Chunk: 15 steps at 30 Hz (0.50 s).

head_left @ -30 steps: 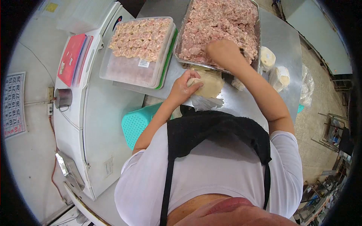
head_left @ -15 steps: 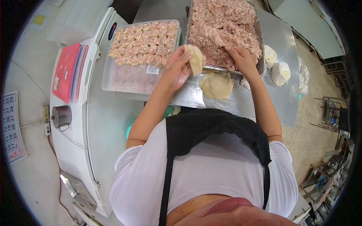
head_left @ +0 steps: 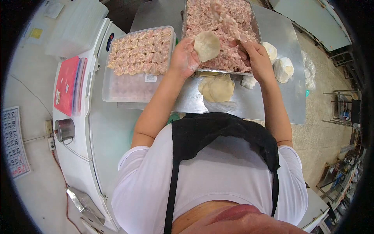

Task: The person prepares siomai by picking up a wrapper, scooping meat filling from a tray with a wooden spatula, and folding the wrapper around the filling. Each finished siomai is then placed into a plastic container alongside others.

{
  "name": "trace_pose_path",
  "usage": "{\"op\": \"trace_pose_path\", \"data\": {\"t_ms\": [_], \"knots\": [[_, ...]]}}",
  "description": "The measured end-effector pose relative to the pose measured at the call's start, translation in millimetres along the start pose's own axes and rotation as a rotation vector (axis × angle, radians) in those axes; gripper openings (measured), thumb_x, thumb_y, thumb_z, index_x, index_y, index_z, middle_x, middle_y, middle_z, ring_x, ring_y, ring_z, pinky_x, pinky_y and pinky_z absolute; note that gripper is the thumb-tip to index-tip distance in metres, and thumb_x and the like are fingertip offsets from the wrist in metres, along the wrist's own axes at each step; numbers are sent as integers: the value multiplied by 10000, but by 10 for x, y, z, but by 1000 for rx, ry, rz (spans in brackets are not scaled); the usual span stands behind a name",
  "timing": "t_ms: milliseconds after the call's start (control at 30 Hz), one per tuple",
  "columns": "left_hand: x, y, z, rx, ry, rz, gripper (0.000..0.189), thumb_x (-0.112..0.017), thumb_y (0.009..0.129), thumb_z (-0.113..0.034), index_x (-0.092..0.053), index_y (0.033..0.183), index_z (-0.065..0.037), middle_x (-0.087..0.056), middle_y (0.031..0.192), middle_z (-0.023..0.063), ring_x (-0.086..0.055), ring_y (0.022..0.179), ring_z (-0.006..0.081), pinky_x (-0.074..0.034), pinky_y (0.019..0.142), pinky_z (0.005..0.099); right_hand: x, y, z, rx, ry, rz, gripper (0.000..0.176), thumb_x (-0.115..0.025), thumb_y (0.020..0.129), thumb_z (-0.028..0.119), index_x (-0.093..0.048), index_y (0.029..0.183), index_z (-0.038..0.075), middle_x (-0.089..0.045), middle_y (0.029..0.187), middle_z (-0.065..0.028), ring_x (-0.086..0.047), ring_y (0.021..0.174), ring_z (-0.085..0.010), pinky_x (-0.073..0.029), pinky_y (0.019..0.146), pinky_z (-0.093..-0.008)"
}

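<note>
My left hand (head_left: 185,58) holds a round, pale dumpling wrapper (head_left: 207,46), which lies across the fingers over the edge of the meat tray. My right hand (head_left: 256,58) is closed at the tray's right side around what looks like a long tool smeared with meat; its kind is hidden. Pink minced meat (head_left: 202,19) fills the large metal tray (head_left: 230,71). Below it, on the steel table, sits a stack of round wrappers (head_left: 218,89) on plastic. To the left, rows of filled dumplings (head_left: 136,50) cover most of a plastic container (head_left: 128,87).
Wrapped white bundles (head_left: 284,70) stand on the steel table (head_left: 288,105) at right. A white freezer (head_left: 74,156) at left carries red folders (head_left: 70,84) and a metal pot (head_left: 64,130). Clear plastic boxes (head_left: 78,29) are piled behind them.
The wrapper has turned from a folded, edge-on pose to lying flat and facing up on my left hand. My right hand has shifted slightly right within a view that has itself moved.
</note>
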State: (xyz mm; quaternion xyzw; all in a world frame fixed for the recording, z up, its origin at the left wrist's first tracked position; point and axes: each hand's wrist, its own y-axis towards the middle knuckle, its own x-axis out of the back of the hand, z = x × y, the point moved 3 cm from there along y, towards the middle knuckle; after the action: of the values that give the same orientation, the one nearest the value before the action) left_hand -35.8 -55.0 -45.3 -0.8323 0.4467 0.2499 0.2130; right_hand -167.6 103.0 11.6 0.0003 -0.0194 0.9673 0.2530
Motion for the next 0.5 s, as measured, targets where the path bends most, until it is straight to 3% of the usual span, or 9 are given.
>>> {"op": "trace_pose_path", "data": {"t_ms": [67, 133, 167, 200, 267, 300, 333, 400, 500], "knots": [[-47, 27, 27, 28, -239, 14, 632, -399, 926, -471, -419, 1309, 31, -441, 1367, 207, -486, 1227, 331, -400, 1029, 465, 79, 41, -112, 10, -11, 3, 378, -464, 975, 314, -654, 1014, -9, -361, 635, 61, -300, 534, -39, -234, 473, -204], [-301, -20, -26, 134, -875, 386, 766, -356, 912, -594, -398, 1316, 56, -418, 1380, 226, -427, 1278, 340, -360, 1055, 482, 111, 102, -183, 85, -53, -98, 371, -546, 945, 341, -690, 970, -1, -455, 593, 51, -382, 538, -28, -310, 498, -207], [-396, -16, -27, 128, -873, 383, 766, -356, 912, -594, -398, 1316, 56, -418, 1380, 226, -427, 1278, 340, -360, 1055, 482, 119, 103, -198, 97, -278, -102, 318, -556, 936, 291, -672, 1046, 16, -587, 678, -32, -533, 587, -118, -423, 569, -259], [-556, -26, -87, 28, -765, 230, 813, -341, 898, -641, -420, 1291, 67, -474, 1313, 224, -453, 1246, 344, -353, 1062, 475, 151, 142, -320, 99, -275, -97, 318, -556, 936, 291, -672, 1046, 16, -587, 678, -32, -533, 587, -118, -423, 569, -259], [-639, -2, -56, -74, -652, 71, 863, -327, 885, -688, -441, 1266, 78, -530, 1246, 222, -479, 1215, 348, -346, 1069, 467, 168, 182, -527, 653, -654, -154, 303, -551, 923, 257, -646, 1113, 41, -662, 848, -133, -628, 684, -258, -484, 626, -346], [-551, 49, 10, -101, -591, -36, 901, -295, 876, -704, -380, 1310, 81, -443, 1324, 244, -408, 1266, 374, -314, 1078, 501, 262, 190, -537, 566, -766, -46, 281, -568, 917, 219, -645, 1090, 12, -659, 951, -158, -646, 852, -315, -510, 751, -371], [-422, 121, 82, -131, -529, -142, 942, -263, 868, -721, -319, 1353, 84, -356, 1402, 267, -337, 1318, 400, -282, 1087, 534, 350, 165, -449, 575, -762, -36, 281, -568, 917, 219, -645, 1090, 12, -659, 951, -158, -646, 852, -315, -510, 751, -371], [-213, 240, 268, -187, -489, -145, 937, -241, 870, -721, -310, 1360, 75, -344, 1409, 256, -337, 1312, 405, -272, 1082, 554, 463, 28, -277, 356, -1199, 92, 241, -583, 893, 195, -653, 1066, 41, -656, 920, -154, -635, 843, -331, -516, 719, -410], [-372, 198, 352, -177, -416, -338, 910, -240, 874, -717, -349, 1346, 53, -372, 1385, 244, -345, 1301, 404, -275, 1065, 580, 514, 14, -274, 444, -1176, 94, 237, -572, 892, 203, -642, 1069, 62, -638, 886, -146, -632, 790, -331, -514, 677, -425]]}}
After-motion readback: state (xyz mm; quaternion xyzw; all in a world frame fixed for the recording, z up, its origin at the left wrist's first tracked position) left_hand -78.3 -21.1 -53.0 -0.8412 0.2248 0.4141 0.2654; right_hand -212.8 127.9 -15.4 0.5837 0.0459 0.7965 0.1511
